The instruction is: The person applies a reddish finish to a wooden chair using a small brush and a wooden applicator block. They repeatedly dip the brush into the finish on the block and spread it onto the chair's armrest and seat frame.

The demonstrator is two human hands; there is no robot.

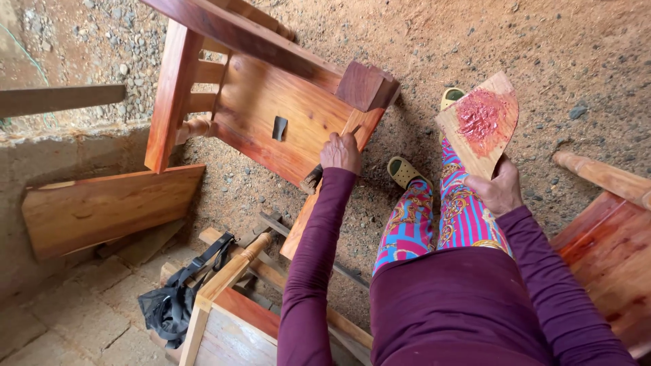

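1. Nearest, purple sleeves reach out over patterned trousers.
2. Far left, an overturned chair (271, 102) lies on gravel, its underside exposed.
3. Right hand (500, 190) grips a board scrap (478, 125) level, so the red paste stays on.
4. Left hand (341, 152), fingers curled, presses against the chair's edge.

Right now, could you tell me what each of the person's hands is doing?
Left hand: pressed against the edge of the overturned wooden chair; whether it grips anything cannot be told.
Right hand: closed on a wooden board smeared with red paste.
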